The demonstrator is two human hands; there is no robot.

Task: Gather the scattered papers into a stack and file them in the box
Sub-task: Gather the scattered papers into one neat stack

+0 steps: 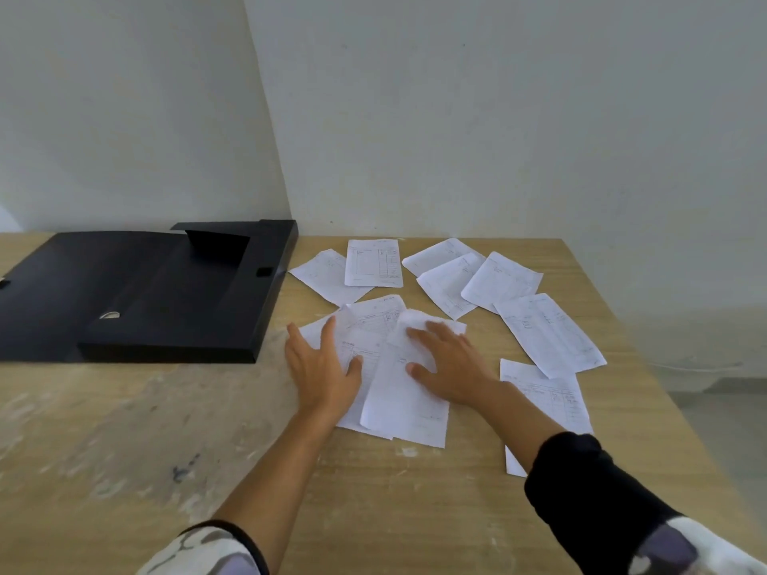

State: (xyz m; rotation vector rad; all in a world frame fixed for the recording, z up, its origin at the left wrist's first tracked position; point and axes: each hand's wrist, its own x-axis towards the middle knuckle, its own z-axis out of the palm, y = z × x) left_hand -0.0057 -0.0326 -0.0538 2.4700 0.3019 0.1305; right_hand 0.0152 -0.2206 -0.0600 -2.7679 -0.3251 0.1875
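Note:
Several white printed papers lie scattered over the right half of a wooden table [124,429]. A small overlapping pile of sheets [398,400] sits in the middle. My left hand [321,367] rests flat on the pile's left side, fingers spread. On the top sheet lies my right hand [446,367], also flat with fingers apart. More loose papers [548,334] fan out to the right, others [373,263] lie at the back. A black file box [174,292] lies open on the left, its lid folded out.
The table stands in a corner against pale walls. Its right edge [647,367] runs close to the outer papers, with floor beyond. One sheet [548,396] lies partly under my right forearm. The tabletop's left front is stained and worn.

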